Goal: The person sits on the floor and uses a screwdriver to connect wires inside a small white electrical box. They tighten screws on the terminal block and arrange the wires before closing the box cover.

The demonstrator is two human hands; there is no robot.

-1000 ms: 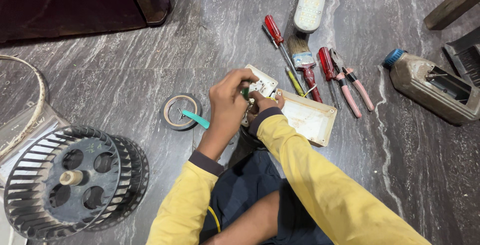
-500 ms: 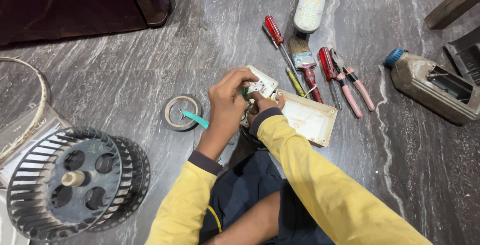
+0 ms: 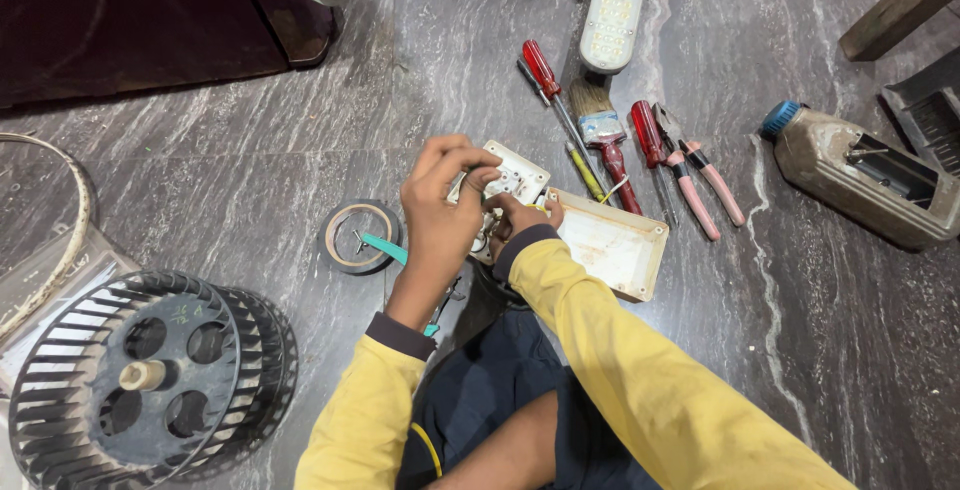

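1. The left hand (image 3: 440, 212) has lifted slightly over the white switch plate (image 3: 515, 182) — fingers now pinched higher.
2. The blower wheel (image 3: 140, 380) sits lower-left in view — the camera shifted.

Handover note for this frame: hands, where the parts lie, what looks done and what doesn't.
Left hand: pinched at the top edge of the white switch plate; what the fingertips hold is too small to tell.
Right hand: under the plate, steadying it.
White box cover lies open-side up on the floor beside the plate, so the unit is apart, not yet closed.
Tape roll lies left of the hands; red screwdriver, brush and pliers lie beyond, untouched.
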